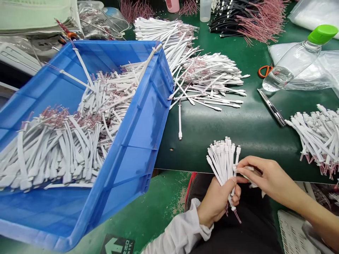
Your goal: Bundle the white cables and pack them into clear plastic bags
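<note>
My left hand [218, 201] is wrapped around a bundle of short flat white cables [222, 157], just off the front edge of the green table. Their connectors fan out at the top, and thin pink wires stick out below the fist. A crumpled white cloth or tissue [250, 173] is pinched in my right hand [265, 173]. Its tip, between thumb and forefinger, touches a cable [237, 151] at the bundle's right side. A single white cable [180, 121] lies by itself on the table, left of and beyond the bundle.
At left a tilted blue crate [140, 134] holds many white cables. More white cables [212, 77] are heaped behind it, with another pile [320, 134] at far right. A box cutter [271, 107], orange-handled scissors [265, 71] and a leaning clear bottle [293, 65] are on the table [196, 151].
</note>
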The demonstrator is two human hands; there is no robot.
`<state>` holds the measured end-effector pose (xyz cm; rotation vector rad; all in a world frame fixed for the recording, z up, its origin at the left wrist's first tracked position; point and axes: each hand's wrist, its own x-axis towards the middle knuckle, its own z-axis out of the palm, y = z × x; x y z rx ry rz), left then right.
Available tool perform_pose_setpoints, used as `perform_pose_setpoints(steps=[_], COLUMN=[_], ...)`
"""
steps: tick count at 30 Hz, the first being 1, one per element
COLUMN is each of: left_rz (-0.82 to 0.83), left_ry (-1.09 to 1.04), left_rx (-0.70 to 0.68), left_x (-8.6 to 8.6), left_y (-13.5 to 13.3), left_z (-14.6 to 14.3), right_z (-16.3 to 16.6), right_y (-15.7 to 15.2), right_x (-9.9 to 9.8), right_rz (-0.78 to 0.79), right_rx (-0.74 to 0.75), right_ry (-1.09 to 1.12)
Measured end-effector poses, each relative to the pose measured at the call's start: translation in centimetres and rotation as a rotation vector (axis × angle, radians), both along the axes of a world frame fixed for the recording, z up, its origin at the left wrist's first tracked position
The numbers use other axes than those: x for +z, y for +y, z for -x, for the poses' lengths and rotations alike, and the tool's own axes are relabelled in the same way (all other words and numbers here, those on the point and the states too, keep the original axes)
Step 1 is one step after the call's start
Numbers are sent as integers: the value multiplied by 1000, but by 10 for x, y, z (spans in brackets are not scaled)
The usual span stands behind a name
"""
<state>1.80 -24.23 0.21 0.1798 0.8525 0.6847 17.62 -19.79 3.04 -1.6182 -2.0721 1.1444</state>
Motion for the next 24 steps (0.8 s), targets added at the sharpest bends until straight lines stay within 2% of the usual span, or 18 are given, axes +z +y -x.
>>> perform_pose_setpoints(steps=[2,5,8,10,12,14,16,20,24], left_rz=[3,-6,-12,7,19,13,0,-46,-75], left_ry=[3,21,40,23,-4,-11,-3,8,-58], left_rx=[-13,-44,-85,-123,-161,-188,-195,-186,-201], left_x=[-1,-1,0,0,0,-1,0,0,-4], left_y=[0,0,2,4,6,7,7,6,5], left_z=[0,3,7,9,10,10,10,9,11], right_z=[-7,-28,-62,-88,-110,-123,-127,-124,-133], right_y=[4,15,25,29,32,36,41,52,63], right_x=[5,17,35,45,50,47,39,23,25], right_rz=[23,-101,-121,-146,-237,-358,-408,-286,-286], right_rx=[-100,-314,-416,-483,-552,-554,-476,-418,-424], right_ry=[2,-37,-49,-195,-462,-670,-758,-865,-930])
